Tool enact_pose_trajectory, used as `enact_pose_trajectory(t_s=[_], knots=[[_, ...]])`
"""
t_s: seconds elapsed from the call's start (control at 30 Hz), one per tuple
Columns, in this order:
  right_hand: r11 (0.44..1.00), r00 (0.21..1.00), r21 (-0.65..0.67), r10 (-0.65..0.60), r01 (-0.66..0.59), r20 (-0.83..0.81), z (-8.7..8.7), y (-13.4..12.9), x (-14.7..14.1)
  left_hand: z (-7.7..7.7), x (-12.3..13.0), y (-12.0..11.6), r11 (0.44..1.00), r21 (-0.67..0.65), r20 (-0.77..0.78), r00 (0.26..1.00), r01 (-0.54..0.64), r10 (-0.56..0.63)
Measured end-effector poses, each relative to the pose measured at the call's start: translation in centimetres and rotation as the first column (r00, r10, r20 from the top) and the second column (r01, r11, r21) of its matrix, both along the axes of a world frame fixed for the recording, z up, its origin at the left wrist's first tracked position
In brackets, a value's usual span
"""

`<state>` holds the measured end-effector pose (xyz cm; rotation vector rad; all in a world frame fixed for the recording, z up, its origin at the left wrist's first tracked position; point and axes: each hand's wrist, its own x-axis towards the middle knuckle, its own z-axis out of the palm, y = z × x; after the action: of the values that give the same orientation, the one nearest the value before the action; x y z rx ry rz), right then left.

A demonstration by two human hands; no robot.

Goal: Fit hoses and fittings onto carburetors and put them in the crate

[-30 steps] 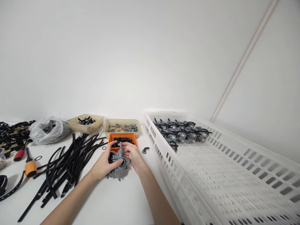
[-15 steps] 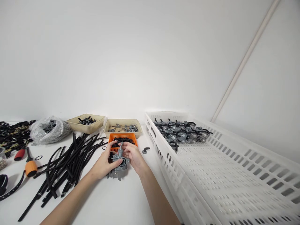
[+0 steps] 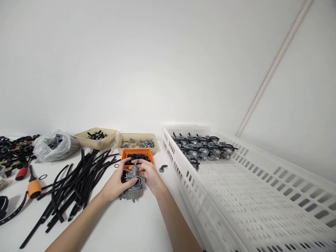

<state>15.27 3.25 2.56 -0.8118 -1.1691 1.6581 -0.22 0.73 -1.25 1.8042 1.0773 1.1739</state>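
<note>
2 hands, the left hand [image 3: 115, 183] and right hand [image 3: 148, 174], curl closed around a carburetor [image 3: 134, 185] held between them, just near the orange basket [image 3: 136, 153]. Cast metal should feel stiff and heavy: hold the body, not the thin stem [image 3: 135, 164]. No writing is readable.

1. Bright, even, diffuse light fills the scene, with no visible source.
2. The white wall [image 3: 147, 63] glows palest at 12 o'clock, nearly washed out.
3. Faint, soft shadows fall on the white table [image 3: 136, 227] at 6 o'clock, beneath the left hand [image 3: 115, 183] and right hand [image 3: 148, 175].
4. At 4 o'clock, the white plastic crate [image 3: 249, 196] blurs and bows with wide-lens distortion.
</note>
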Motion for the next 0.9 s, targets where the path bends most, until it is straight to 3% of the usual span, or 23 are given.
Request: enact_pose_trajectory(t_s=[0.9], knots=[[0.997,0.998,-0.047,-0.055,0.053,-0.038,-0.9,0.7,0.0,-0.1,0.0,0.0,1.000,0.005,-0.014,1.000,-0.021,0.021]])
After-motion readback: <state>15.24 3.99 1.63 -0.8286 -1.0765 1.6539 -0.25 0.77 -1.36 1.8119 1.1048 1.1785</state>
